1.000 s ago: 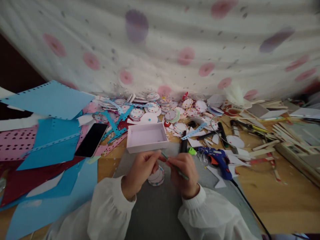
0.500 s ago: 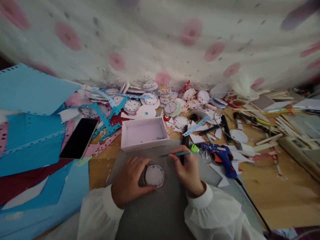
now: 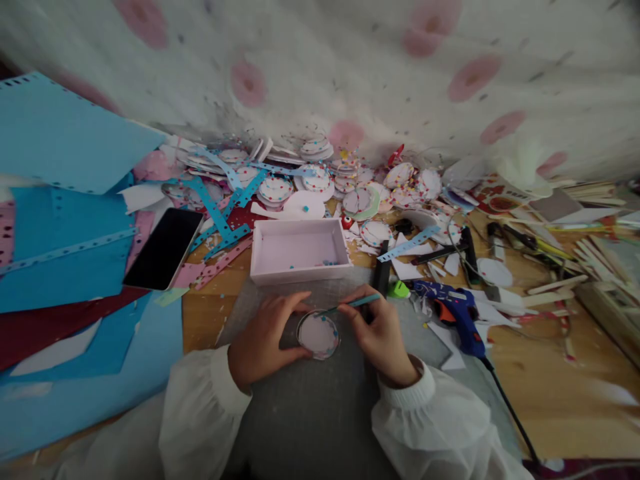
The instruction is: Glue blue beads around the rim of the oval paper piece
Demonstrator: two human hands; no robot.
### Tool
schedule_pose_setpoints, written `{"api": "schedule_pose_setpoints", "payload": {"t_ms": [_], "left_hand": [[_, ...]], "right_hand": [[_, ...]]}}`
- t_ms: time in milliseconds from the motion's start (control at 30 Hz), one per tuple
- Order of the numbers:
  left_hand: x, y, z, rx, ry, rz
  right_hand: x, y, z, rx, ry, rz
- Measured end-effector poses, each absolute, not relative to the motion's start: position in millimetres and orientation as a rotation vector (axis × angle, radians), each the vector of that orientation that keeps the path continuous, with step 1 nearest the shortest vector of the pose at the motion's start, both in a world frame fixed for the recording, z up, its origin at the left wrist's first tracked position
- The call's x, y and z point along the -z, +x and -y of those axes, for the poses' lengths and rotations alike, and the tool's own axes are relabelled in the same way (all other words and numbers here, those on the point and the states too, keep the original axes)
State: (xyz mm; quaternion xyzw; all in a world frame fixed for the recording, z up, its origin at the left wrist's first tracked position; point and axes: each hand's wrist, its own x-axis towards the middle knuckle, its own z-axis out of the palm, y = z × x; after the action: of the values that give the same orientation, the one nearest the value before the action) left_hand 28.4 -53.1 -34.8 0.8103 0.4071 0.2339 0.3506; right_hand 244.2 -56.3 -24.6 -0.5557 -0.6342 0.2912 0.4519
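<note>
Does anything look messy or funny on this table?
Yes! Paper scraps lie loose around the blue glue gun, and blue strips are tangled beside the white box. The wooden sticks on the right are spread every which way. I can't see anything clearly spilled or broken.

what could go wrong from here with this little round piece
The pointed tool in the right hand meets the rim of the round piece, so a slip might knock a bead loose or scratch the white face. The left hand is curled around the piece's side and could nudge it mid-touch. The white box, with small blue bits inside, sits just beyond both hands and might get bumped.
</note>
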Motion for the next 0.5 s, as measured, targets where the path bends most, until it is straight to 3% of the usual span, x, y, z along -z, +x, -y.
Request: {"api": "schedule_pose_setpoints", "payload": {"t_ms": [500], "left_hand": [[36.4, 28.5, 52.3, -0.584, 2.071, -1.058]], "right_hand": [[25.6, 244.8, 57.3, -0.669, -1.271, 1.692]]}}
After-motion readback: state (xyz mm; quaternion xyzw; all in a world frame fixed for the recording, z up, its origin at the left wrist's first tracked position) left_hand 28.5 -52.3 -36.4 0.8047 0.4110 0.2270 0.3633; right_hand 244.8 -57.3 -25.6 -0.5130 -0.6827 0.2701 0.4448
